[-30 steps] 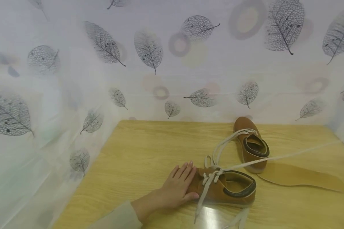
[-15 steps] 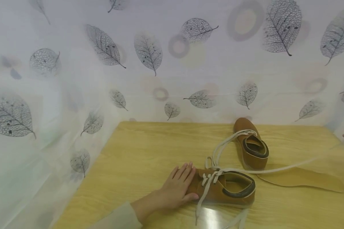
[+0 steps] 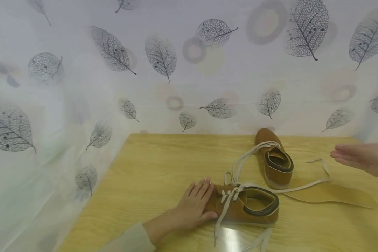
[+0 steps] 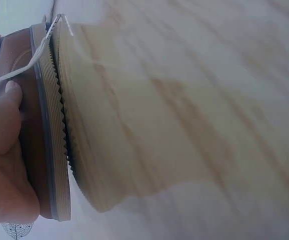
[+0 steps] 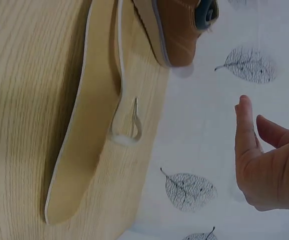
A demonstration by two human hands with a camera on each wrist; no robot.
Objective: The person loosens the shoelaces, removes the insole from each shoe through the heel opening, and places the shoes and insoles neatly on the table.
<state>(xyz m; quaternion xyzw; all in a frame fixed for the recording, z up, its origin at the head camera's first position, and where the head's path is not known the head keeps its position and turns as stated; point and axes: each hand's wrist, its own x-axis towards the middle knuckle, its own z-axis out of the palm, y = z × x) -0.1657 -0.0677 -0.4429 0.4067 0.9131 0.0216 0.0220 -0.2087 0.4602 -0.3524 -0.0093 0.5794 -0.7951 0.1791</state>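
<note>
From where I stand, the near shoe [image 3: 236, 211] lies sole down on the wooden surface [image 3: 163, 161], its toe pointing left and its lace in a knot over the tongue. The left hand [image 3: 190, 210] rests across the toe, fingers straight and together, thumb held apart against the side; I take it as a steadying press, to stop the shoe sliding, rather than a grip. The right hand [image 3: 362, 157] hangs in the air to the right, fingers extended and holding nothing. Below it, one long end of the lace [image 3: 297, 189] runs out past the heel and over the insole [image 3: 340, 196], its tip curling back; whether that tip touches down I cannot tell. The other end drapes over the shoe's near side, so the two fall well apart. The far shoe [image 3: 278, 177] stands behind, toe away, perhaps to leave working room.
</note>
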